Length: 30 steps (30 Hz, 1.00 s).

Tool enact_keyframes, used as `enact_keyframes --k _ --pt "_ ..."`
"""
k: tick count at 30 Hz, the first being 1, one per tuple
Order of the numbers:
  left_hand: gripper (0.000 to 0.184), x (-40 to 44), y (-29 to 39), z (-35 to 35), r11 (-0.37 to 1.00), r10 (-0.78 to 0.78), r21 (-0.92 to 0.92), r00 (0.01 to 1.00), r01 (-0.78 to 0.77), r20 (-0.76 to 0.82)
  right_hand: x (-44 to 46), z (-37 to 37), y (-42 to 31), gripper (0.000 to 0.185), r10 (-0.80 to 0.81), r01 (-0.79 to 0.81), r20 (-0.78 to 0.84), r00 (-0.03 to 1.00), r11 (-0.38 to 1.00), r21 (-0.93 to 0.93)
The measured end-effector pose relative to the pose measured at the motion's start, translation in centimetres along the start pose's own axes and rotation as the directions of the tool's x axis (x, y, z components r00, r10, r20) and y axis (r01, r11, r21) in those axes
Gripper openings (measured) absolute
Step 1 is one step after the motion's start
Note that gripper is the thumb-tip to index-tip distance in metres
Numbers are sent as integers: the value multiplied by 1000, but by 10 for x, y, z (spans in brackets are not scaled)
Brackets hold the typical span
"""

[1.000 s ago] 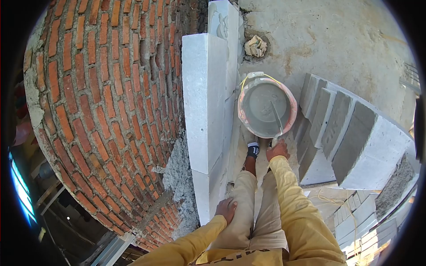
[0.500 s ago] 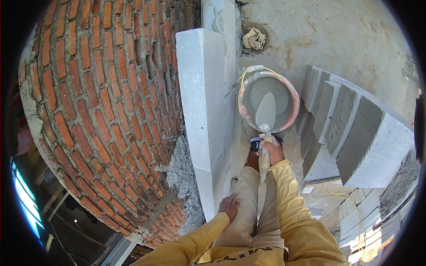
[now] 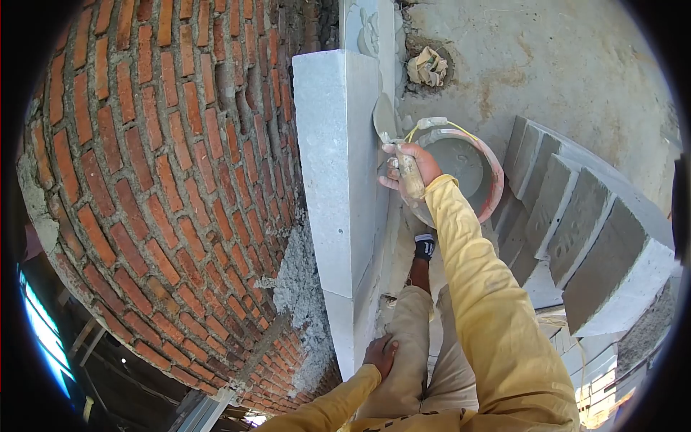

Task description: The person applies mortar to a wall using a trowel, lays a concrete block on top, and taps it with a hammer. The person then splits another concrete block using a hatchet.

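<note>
The curved red brick wall [image 3: 165,180] fills the left side, its rough edge bowing outward. Grey concrete floor [image 3: 568,57] spreads across the upper right, giving open room past the bucket. The smooth, pale grey block wall [image 3: 324,180] runs lengthwise beside the bricks; its raised section ends in a straight, square edge. Leaning rectangular grey blocks [image 3: 608,263] stand at right, corners pointing toward the legs, with a narrow floor passage between them and the block wall.

In that passage sits the round, pink-rimmed bucket [image 3: 497,173] of wet grey mix [image 3: 461,162], near the leaning blocks and partly covered by the right forearm. The right hand [image 3: 416,164] grasps the trowel's pale, rounded handle, fingers wrapped around it. The left hand [image 3: 381,356] rests on the thigh close to the block wall, fingers loosely bent, holding nothing. The grey, leaf-shaped trowel [image 3: 385,119] lies between bucket and block wall, blade at the wall's side face; whether they touch is unclear. Crumpled tan paper [image 3: 427,67] lies farther off.
</note>
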State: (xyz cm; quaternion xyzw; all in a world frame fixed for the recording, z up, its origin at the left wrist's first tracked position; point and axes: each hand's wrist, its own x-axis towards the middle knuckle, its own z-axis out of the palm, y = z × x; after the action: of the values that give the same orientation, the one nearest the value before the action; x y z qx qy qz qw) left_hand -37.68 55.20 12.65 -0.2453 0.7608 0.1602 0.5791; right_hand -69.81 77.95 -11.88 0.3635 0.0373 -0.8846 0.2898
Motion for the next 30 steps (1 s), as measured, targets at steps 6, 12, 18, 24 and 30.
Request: enact_keyframes --k 6,12,18,24,30 --pt "55 -2 2 -2 996 -52 -65 998 54 28 32 26 -66 39 -71 72 19 997 994 -82" --pt "56 -1 -11 -1 998 -25 -64 999 27 35 52 62 -158 40 -207 183 -10 978 883 -433" --pt "54 -1 -7 -1 991 -54 -123 998 59 41 54 80 -197 53 -607 94 118 786 -71 -993" --pt "53 -2 -4 -2 985 -80 -146 995 87 54 78 88 -219 67 -588 49 132 798 -154 -987" --pt "54 -2 -8 6 974 -90 -203 994 100 58 118 54 -258 57 -531 -31 258 807 -474 -880"
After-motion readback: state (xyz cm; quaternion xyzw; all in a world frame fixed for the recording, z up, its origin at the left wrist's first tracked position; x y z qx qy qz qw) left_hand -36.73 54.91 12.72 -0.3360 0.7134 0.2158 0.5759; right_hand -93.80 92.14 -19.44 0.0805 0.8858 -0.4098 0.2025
